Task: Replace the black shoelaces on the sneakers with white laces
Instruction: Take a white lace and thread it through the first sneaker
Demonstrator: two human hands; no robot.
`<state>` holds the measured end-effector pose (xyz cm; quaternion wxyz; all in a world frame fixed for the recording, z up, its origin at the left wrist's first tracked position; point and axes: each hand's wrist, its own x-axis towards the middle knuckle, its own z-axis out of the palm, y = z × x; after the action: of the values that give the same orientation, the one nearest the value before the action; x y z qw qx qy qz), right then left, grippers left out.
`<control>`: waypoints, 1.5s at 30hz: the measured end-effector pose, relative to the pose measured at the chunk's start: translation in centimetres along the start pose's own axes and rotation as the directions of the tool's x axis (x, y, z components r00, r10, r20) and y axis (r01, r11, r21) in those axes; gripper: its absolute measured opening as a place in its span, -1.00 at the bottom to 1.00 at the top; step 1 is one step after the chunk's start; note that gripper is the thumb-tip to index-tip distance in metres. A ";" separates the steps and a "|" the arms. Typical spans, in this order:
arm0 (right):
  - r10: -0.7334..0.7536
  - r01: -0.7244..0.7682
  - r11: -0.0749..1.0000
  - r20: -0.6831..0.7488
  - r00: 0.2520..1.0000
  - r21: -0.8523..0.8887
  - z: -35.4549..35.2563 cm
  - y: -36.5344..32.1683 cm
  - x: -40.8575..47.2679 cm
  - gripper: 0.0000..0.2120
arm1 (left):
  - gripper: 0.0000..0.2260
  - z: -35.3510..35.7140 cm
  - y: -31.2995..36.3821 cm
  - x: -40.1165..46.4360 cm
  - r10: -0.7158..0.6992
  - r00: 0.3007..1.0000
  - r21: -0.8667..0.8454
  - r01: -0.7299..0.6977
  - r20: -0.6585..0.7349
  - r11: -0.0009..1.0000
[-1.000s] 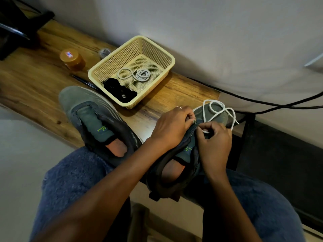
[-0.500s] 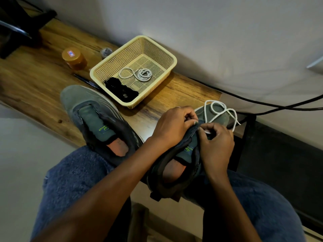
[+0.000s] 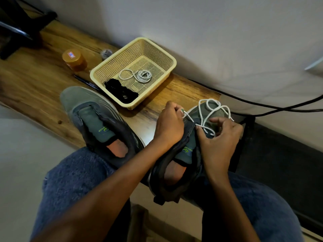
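Two grey-green sneakers rest on the wooden bench. The left sneaker [image 3: 90, 117] has no lace in it. My left hand [image 3: 168, 125] pinches the end of a white lace [image 3: 208, 110] at the left eyelets of the right sneaker [image 3: 185, 154]. The lace loops loosely over that sneaker's toe. My right hand [image 3: 218, 138] holds the lace's crossing strands at the right eyelet side. A second white lace [image 3: 138, 75] lies coiled in the cream basket [image 3: 167, 55], beside a heap of black laces [image 3: 122, 92].
An orange-lidded jar [image 3: 74, 59] and a small grey object [image 3: 105, 53] stand behind the basket on the bench [image 3: 31, 81]. A black pen [image 3: 85, 82] lies by the basket. Black cables [image 3: 262, 106] run along the wall at right. My jeans-clad knees fill the foreground.
My left hand has pulled the lace end out to the left, drawing a strand taut. My right hand's fingers have spread and moved onto the crossing strands.
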<state>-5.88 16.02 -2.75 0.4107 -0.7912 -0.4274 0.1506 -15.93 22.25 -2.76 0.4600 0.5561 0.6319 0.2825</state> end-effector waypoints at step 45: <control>0.125 -0.119 0.991 0.112 0.986 -0.059 -0.6 -0.1 0.2 -0.68 | -0.93 0.2 -0.5 0.3 0.012 1.000 -0.136 -0.009 0.021 0.991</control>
<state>-5.49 15.91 -2.25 0.3547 -0.8163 -0.4047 0.2098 -15.99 22.41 -3.34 0.5022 0.5299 0.6032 0.3213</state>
